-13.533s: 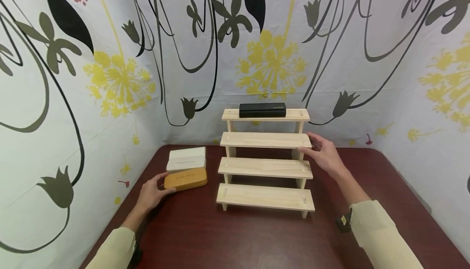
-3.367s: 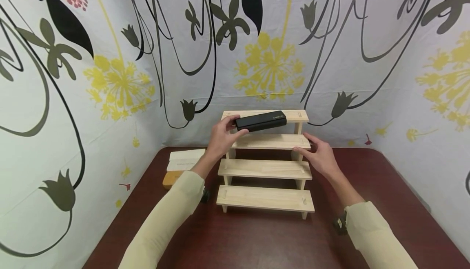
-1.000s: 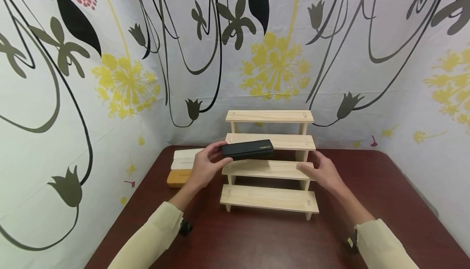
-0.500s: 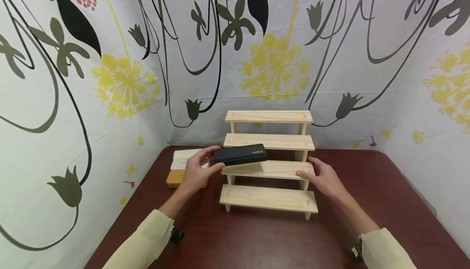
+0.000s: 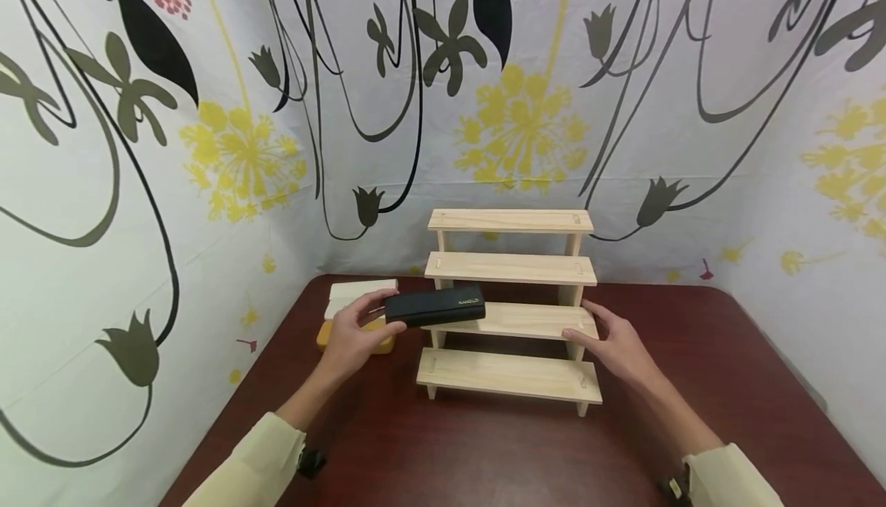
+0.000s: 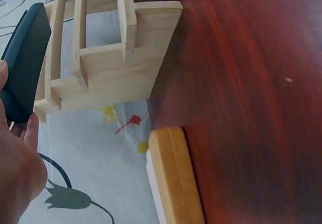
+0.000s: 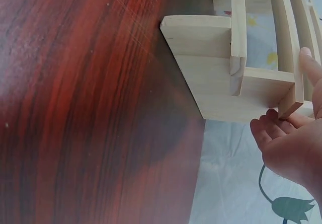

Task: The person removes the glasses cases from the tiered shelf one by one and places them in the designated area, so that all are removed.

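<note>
My left hand [image 5: 351, 338] grips the left end of a black glasses case [image 5: 436, 305], thumb in front and fingers behind. The case is held in front of the left part of a stepped wooden shelf stand [image 5: 508, 372], its lettered end at the right. In the left wrist view the case [image 6: 27, 58] shows partly, near the stand's side [image 6: 146, 48]. My right hand [image 5: 619, 345] pinches the right end of the stand's second tier from the bottom, thumb on top. The right wrist view shows this hand [image 7: 292, 138] with its fingers under that tier's end.
A yellow case [image 5: 384, 344] lies on the dark red table [image 5: 505, 453], left of the stand and partly behind my left hand. Just behind it is a white case [image 5: 363, 288]. A patterned cloth [image 5: 388, 145] hangs along the back and sides.
The black case has left the top tier, coming down, forward and left in my left hand. My right hand has shifted from the third tier down to the second. The stand stays in place.
</note>
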`<state>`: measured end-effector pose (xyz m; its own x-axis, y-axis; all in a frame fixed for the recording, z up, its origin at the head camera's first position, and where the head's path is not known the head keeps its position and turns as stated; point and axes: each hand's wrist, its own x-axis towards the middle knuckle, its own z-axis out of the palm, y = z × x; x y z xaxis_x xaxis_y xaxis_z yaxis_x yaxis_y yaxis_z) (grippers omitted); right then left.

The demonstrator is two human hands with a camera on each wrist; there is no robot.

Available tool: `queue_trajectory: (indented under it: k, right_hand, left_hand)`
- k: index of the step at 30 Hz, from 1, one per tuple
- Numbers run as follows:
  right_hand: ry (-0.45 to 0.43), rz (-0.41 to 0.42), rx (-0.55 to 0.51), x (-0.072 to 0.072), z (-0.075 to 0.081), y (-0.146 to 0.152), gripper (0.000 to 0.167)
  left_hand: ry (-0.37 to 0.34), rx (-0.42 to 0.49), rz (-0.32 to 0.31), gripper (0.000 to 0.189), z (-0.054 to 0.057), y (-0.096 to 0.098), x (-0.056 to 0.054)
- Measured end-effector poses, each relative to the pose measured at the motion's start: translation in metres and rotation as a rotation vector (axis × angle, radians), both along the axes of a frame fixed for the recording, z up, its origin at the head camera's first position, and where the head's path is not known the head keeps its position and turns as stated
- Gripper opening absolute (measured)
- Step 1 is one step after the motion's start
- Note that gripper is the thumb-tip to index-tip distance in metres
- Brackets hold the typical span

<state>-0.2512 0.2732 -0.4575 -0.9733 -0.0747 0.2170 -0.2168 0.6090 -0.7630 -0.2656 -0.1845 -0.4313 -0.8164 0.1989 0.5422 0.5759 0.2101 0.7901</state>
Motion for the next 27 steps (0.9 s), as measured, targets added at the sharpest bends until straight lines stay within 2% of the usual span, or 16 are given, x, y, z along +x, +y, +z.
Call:
queue_trajectory:
  k: [6, 14, 27]
  right_hand:
    - [0.011, -0.001, -0.011, 0.001, -0.004, 0.002, 0.088]
    - [0.016, 0.011, -0.025, 0.004, -0.004, 0.001, 0.091]
    - [0.042, 0.008, -0.003, 0.003, -0.007, 0.003, 0.089]
  left_hand:
    - [-0.049, -0.014, 0.024, 0.055, -0.006, -0.013, 0.008]
    - [-0.020, -0.039, 0.073, 0.055, -0.014, -0.031, 0.012]
    - [-0.048, 0.010, 0.085, 0.053, -0.023, -0.054, 0.026]
